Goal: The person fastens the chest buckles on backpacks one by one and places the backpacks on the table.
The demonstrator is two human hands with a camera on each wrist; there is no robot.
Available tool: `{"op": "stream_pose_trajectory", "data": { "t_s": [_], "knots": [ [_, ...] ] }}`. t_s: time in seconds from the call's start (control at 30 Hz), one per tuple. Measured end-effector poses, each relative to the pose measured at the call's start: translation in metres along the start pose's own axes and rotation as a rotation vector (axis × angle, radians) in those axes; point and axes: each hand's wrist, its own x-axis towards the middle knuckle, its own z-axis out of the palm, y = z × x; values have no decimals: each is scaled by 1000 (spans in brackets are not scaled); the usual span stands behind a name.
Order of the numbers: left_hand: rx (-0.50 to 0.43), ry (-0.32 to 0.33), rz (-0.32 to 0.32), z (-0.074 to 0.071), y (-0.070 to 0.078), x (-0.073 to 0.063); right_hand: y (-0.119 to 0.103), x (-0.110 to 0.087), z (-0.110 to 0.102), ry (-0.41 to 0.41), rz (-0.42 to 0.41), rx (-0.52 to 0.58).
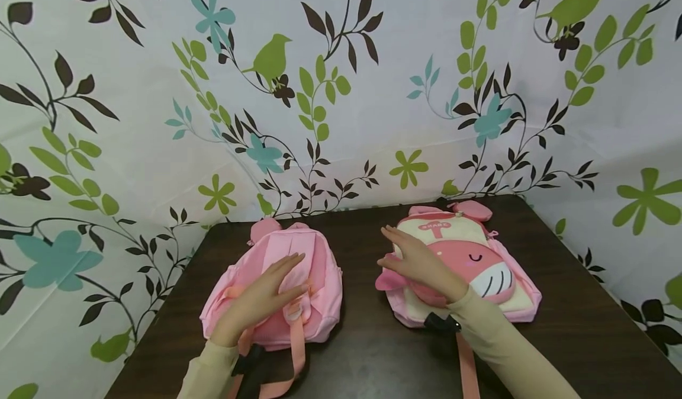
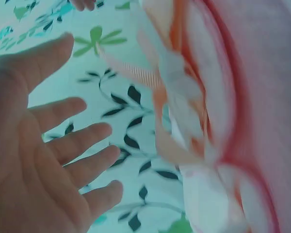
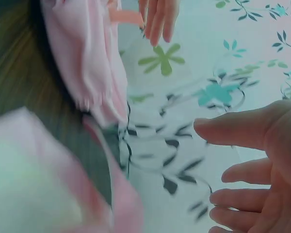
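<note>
Two small backpacks lie on a dark table. The left one, a pink backpack (image 1: 325,269), has its shoulder straps facing up. Above it hovers my left hand (image 1: 266,292), fingers straight; the left wrist view shows a gap between the hand (image 2: 53,145) and the bag's straps (image 2: 174,73). On the right is a cream and pink whale backpack (image 1: 479,257), its whale front facing up. My right hand (image 1: 421,263) is over its left side with fingers extended. Nothing is held in the right hand (image 3: 252,179) in the right wrist view, where the near bag is blurred.
The dark wooden table (image 1: 362,340) stands against a white cloth (image 1: 373,121) printed with leaves, birds and flowers. Orange-pink straps (image 1: 298,351) trail from the left bag toward the near edge. Another strap (image 1: 467,363) hangs from the whale bag.
</note>
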Motion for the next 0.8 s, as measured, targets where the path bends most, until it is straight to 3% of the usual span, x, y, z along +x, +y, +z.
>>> {"op": "stream_pose_trajectory", "data": {
  "t_s": [0.1,0.37,0.53,0.8],
  "knots": [
    [-9,-14,12,6,9,12,11,-16,-13,31,46,-1],
    [-16,-7,127,27,30,44,34,-57,-38,46,124,-32],
    [-23,-35,142,43,43,58,41,-76,-39,61,125,-80],
    [-6,-42,173,53,64,90,48,-96,-35,33,139,-65]
  ]
}}
